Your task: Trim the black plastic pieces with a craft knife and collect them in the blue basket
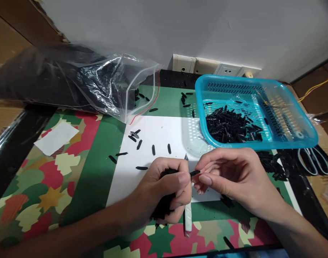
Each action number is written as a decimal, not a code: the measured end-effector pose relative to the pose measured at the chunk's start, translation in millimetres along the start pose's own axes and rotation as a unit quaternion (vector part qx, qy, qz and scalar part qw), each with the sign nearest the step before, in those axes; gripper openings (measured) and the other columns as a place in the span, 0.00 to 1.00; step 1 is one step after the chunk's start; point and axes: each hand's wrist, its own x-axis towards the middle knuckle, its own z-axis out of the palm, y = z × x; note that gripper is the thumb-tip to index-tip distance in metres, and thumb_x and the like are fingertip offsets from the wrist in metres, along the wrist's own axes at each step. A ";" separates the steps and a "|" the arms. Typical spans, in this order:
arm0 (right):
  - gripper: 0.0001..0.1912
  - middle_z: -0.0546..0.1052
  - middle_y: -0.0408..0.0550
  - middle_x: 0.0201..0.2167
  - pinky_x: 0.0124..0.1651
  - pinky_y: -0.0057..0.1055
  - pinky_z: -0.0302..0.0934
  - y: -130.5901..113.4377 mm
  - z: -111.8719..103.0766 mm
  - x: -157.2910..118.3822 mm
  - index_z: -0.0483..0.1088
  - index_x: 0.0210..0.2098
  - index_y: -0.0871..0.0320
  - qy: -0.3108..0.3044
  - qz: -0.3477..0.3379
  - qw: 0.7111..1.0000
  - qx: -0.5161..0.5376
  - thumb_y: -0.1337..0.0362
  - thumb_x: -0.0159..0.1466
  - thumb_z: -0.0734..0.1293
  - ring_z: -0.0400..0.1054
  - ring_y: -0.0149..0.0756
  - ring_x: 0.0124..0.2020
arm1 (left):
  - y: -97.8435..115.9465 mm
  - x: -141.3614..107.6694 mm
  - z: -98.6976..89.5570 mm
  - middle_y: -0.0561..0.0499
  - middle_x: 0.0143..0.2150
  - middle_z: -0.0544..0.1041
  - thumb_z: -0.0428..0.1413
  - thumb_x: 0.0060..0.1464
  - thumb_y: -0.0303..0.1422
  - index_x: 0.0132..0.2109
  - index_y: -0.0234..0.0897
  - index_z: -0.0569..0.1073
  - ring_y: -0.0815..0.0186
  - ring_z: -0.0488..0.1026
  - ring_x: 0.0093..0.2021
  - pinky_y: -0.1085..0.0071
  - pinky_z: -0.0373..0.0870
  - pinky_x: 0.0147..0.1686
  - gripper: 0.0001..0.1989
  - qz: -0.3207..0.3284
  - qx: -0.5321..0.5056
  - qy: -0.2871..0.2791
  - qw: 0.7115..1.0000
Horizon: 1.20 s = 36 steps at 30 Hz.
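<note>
My left hand is closed around a dark bunch of black material, its lower edge ragged. From between its thumb and index finger a small slender black piece sticks out to the right. My right hand is beside that piece's tip, thumb and fingers apart around it; a firm grip does not show. Under my hands lies a white sheet with several loose black pieces scattered over it. A narrow white strip runs below my left hand.
A blue basket at the right holds a heap of black pieces and thin sticks. Scissors lie beside it. A clear zip bag with dark contents is at the back left. Wall sockets stand behind.
</note>
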 end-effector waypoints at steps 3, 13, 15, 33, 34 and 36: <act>0.05 0.85 0.45 0.26 0.32 0.23 0.80 -0.8 1.5 -0.1 0.83 0.39 0.57 0.005 0.013 1.000 0.011 0.63 0.65 0.79 0.82 0.34 0.25 | 0.0 -0.9 -0.6 0.58 0.19 0.65 0.66 0.60 0.49 0.29 0.38 0.66 0.75 0.61 0.14 0.81 0.51 0.13 0.24 -0.002 0.011 -0.001 1.000; 0.07 0.85 0.48 0.29 0.35 0.24 0.79 2.4 0.3 -1.3 0.82 0.39 0.60 -0.032 0.083 0.991 0.103 0.64 0.65 0.79 0.81 0.31 0.28 | -4.3 1.6 -5.4 0.59 0.21 0.65 0.61 0.66 0.45 0.30 0.38 0.65 0.76 0.61 0.14 0.82 0.52 0.12 0.21 0.020 -0.014 -0.042 0.999; 0.06 0.85 0.48 0.30 0.36 0.24 0.79 3.5 0.1 -2.0 0.82 0.39 0.60 -0.039 0.089 0.988 0.119 0.64 0.66 0.79 0.81 0.31 0.28 | -3.3 0.7 -4.7 0.59 0.21 0.65 0.60 0.66 0.44 0.30 0.37 0.65 0.76 0.61 0.14 0.82 0.52 0.12 0.21 0.018 -0.014 -0.044 0.999; 0.05 0.85 0.45 0.29 0.37 0.23 0.79 4.6 -0.1 -3.0 0.82 0.41 0.58 -0.051 0.090 0.983 0.151 0.67 0.66 0.79 0.82 0.31 0.30 | -4.4 -0.1 -3.5 0.59 0.21 0.65 0.62 0.66 0.43 0.31 0.38 0.66 0.76 0.61 0.15 0.83 0.54 0.13 0.21 0.032 -0.028 -0.051 0.998; 0.06 0.85 0.45 0.29 0.36 0.23 0.78 4.2 0.1 -2.9 0.82 0.41 0.58 -0.051 0.089 0.984 0.147 0.67 0.65 0.79 0.82 0.31 0.30 | -4.6 -0.1 -3.3 0.59 0.21 0.65 0.62 0.66 0.43 0.31 0.38 0.66 0.76 0.62 0.15 0.83 0.54 0.13 0.21 0.032 -0.028 -0.049 0.998; 0.07 0.85 0.44 0.28 0.35 0.22 0.77 3.7 0.9 -2.8 0.82 0.40 0.58 -0.048 0.088 0.985 0.139 0.68 0.63 0.80 0.82 0.31 0.29 | -5.5 0.2 -3.1 0.59 0.21 0.65 0.63 0.66 0.44 0.31 0.38 0.66 0.76 0.62 0.16 0.83 0.54 0.14 0.20 0.034 -0.024 -0.048 0.998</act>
